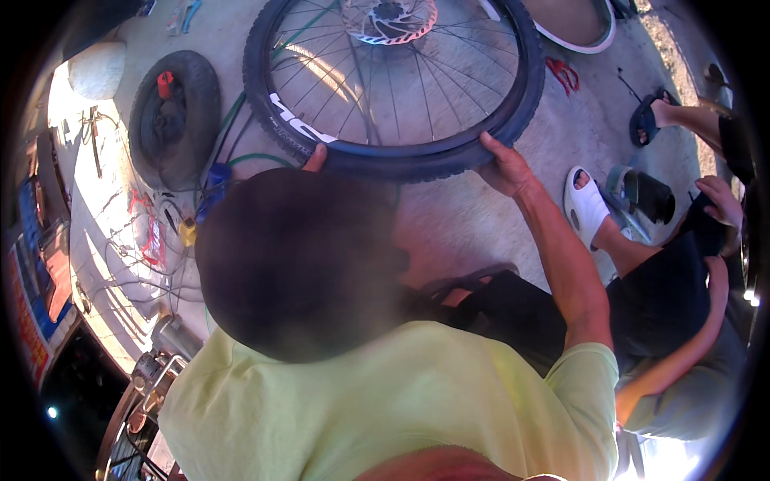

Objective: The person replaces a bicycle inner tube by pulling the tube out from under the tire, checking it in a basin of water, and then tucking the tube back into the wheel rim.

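Observation:
A bicycle wheel with a black knobbly tyre, thin spokes and a metal disc brake rotor is in front of me at the top of the view. My right hand grips the tyre's near right edge, thumb on top and fingers partly hidden beneath. At the near left edge, only the thumb of my left hand shows, pressed to the tyre. A dark, blurred rounded shape close to the camera hides the rest of that hand and its arm.
A loose small tyre lies left, with a red-topped object inside. Green hose and cables run across the floor. Far right are a basin and a red tool. Another person's white sandal is near a dark cylinder.

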Tool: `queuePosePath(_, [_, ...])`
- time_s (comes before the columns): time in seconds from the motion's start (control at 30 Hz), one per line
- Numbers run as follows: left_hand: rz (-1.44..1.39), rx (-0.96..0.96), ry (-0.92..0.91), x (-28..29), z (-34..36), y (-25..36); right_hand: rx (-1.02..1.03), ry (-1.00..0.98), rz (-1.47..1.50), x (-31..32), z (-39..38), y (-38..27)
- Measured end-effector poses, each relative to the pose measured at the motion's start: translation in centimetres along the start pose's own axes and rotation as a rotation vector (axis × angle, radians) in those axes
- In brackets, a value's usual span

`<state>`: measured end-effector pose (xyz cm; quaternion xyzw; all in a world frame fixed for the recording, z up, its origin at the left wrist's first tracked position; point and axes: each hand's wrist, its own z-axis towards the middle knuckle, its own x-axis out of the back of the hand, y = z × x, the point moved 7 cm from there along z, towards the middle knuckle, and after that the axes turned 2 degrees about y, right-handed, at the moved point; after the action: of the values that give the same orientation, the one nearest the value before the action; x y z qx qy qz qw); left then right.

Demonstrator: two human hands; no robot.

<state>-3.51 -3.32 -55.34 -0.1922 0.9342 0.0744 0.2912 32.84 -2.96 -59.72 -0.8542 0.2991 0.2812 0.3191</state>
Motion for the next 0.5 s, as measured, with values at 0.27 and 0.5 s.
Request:
queuePosePath(0.27, [-0.026, -0.007, 0.008, 0.4, 0.6, -0.3, 0.148, 0.450, -0.059, -2.2, -1.9, -1.3])
queuePosePath(0.5, [-0.025, -0.011, 0.011, 0.3, 1.1, -0.9, 0.271, 0.652, -0.324, -0.3, -1.5, -4.0])
